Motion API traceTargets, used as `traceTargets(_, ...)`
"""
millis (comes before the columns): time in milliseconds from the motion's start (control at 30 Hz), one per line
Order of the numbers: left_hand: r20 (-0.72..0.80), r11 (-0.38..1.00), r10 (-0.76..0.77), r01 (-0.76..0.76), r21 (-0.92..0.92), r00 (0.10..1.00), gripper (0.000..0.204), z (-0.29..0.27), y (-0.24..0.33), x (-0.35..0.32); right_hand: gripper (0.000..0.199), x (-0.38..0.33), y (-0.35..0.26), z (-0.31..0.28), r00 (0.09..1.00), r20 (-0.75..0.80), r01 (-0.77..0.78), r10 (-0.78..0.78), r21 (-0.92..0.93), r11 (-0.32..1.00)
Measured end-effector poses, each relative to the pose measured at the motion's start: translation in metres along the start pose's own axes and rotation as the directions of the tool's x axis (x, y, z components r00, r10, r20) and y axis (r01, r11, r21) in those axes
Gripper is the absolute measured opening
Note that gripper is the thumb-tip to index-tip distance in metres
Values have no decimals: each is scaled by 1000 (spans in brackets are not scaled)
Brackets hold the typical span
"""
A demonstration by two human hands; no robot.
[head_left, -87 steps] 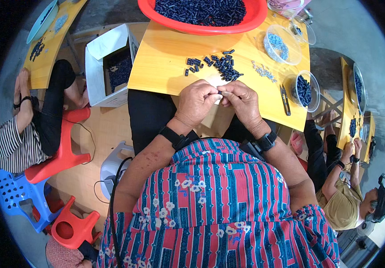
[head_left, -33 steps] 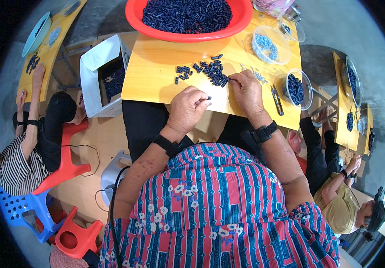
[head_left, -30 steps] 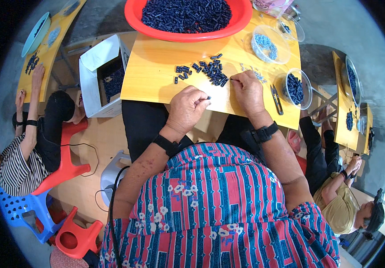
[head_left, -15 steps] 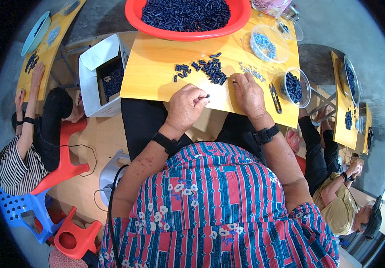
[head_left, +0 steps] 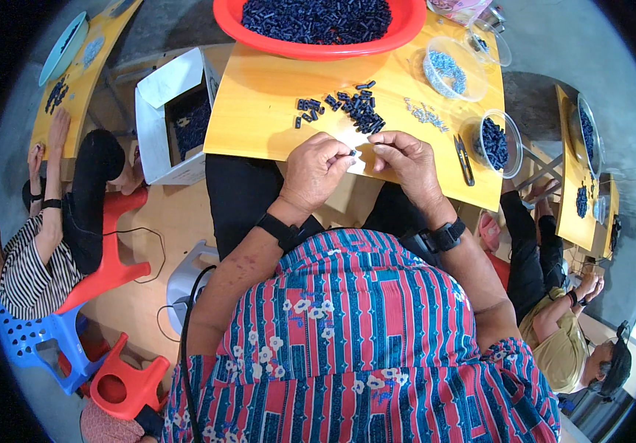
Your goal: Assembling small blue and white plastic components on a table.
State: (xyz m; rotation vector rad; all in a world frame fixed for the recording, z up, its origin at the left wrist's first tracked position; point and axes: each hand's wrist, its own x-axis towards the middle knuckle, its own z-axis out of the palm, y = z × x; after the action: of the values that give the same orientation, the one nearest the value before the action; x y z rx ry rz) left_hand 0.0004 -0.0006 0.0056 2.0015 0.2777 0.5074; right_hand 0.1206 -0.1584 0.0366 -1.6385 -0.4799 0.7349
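Observation:
Over the front edge of the yellow table, my left hand [head_left: 316, 168] pinches a small black plastic piece [head_left: 353, 153] between thumb and fingertips. Close to its right, my right hand [head_left: 409, 164] has thumb and forefinger together; whatever they may grip is too small to make out. Just beyond my hands lies a loose pile of black plastic pieces [head_left: 362, 111], with a smaller group [head_left: 309, 109] on its left. Small silvery parts [head_left: 427, 116] are scattered past my right hand. Black-handled snips [head_left: 464, 160] lie to the right of that hand.
A red basin [head_left: 222, 16] full of black pieces stands at the table's far side. On the right are a clear tub [head_left: 513, 166] of black pieces and another bowl [head_left: 473, 92] of silvery parts. An open white box [head_left: 157, 140] stands left. Other people sit at tables on both sides.
My right hand has come from the silvery parts toward my left hand, so the fingertips are now close together. The view has shifted slightly. My left hand keeps its small black piece.

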Motion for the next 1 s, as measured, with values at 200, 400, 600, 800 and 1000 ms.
traceTargets(200, -6, 999, 37, -38, -10, 999, 10, 1, -2, 0, 20, 4, -1, 6, 990, 34, -140, 137, 108, 984)
traceTargets(400, -10, 999, 34, -34, -25, 999, 8, 2, -3, 0, 21, 8, 3, 10, 979, 75, -201, 189, 214, 956)
traceTargets(600, -25, 998, 5, -7, -57, 1000, 9, 1, 1, 1, 21, 10, 3, 11, 974, 79, -227, 214, 212, 951)
traceTargets(800, -25, 998, 45, -46, -33, 999, 9, 0, -1, 1, 21, 11, 4, 11, 978, 98, -198, 184, 156, 968)
traceTargets(1000, -18, 998, 37, -38, -40, 999, 9, 0, 0, 1, 20, 10, 4, 13, 980, 92, -189, 177, 138, 972)
